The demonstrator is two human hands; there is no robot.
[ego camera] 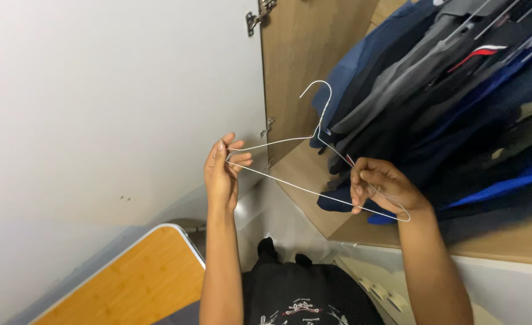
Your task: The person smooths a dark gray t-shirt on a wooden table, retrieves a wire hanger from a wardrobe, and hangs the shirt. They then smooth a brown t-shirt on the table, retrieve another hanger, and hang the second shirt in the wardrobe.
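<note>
Wardrobe: hands apparently pinch wire hanger.

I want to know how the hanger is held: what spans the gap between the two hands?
In the head view, only the wire hanger spans it: left hand pinches one end, right hand grips the other, and its hook points up between them.

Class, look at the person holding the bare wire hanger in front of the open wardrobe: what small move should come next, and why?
Probably lift the wire hanger toward the hanging clothes. The left hand pinches one end and the right hand grips the other, so it is held level with its hook pointing up. It carries no garment, and the wardrobe door stands open beside it.
</note>
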